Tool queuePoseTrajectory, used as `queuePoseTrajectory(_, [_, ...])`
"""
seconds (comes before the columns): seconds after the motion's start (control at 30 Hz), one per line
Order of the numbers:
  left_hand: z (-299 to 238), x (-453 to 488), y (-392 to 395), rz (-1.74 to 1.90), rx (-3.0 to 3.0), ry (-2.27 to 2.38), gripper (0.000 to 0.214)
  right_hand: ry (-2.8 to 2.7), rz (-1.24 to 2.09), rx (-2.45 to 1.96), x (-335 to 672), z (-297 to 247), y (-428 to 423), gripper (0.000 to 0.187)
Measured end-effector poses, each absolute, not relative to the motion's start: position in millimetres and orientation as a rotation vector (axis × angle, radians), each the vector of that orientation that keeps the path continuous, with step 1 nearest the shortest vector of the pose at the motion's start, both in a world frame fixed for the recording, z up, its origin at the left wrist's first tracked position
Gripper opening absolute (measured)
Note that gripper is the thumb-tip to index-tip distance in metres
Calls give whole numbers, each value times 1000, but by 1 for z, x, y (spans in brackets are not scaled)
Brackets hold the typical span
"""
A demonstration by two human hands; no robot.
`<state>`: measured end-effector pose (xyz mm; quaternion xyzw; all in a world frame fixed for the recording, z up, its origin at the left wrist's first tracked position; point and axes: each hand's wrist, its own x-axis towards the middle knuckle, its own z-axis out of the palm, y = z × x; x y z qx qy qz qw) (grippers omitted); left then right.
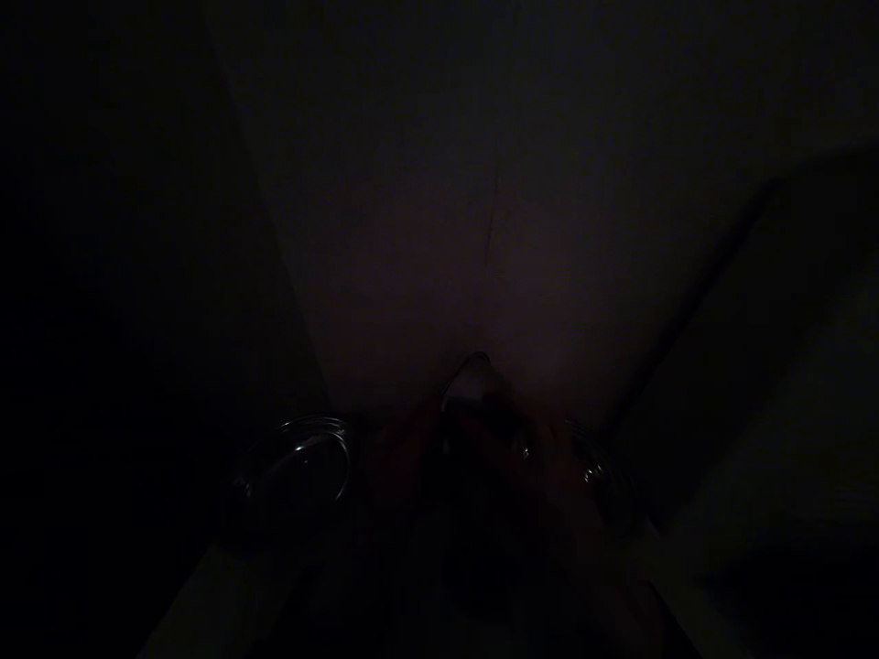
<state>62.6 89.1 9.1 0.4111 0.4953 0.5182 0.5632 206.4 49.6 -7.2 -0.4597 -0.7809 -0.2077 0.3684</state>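
Observation:
The picture is almost black, so only faint outlines show. My left hand and my right hand come together low in the middle. Between them is a dark object with a curved, pale-edged rim, and both hands seem closed around it. Its kind is lost in the dark, and the separate fingers barely show. Left of my left hand, a round, shiny-rimmed dish or bowl catches some light. Close by my right hand, another shiny rounded thing is partly hidden.
A dim, pale upright surface with a thin vertical line rises behind the hands. A dark slanting edge runs down on the right. Pale strips show at the lower left; the far left is too dark to read.

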Motion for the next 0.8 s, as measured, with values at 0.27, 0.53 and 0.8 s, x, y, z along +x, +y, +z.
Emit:
queuePoseTrajectory(0.27, [4,64,93,1251,970,1241,33,-2147,-349,-1186,220,-3,49,60])
queuePoseTrajectory(0.53, [9,62,94,1222,1037,1350,36,-2039,-221,-1326,235,-3,49,28])
queuePoseTrajectory(0.8, [12,64,87,1090,1142,1281,32,-1798,-192,-1545,242,9,48,20])
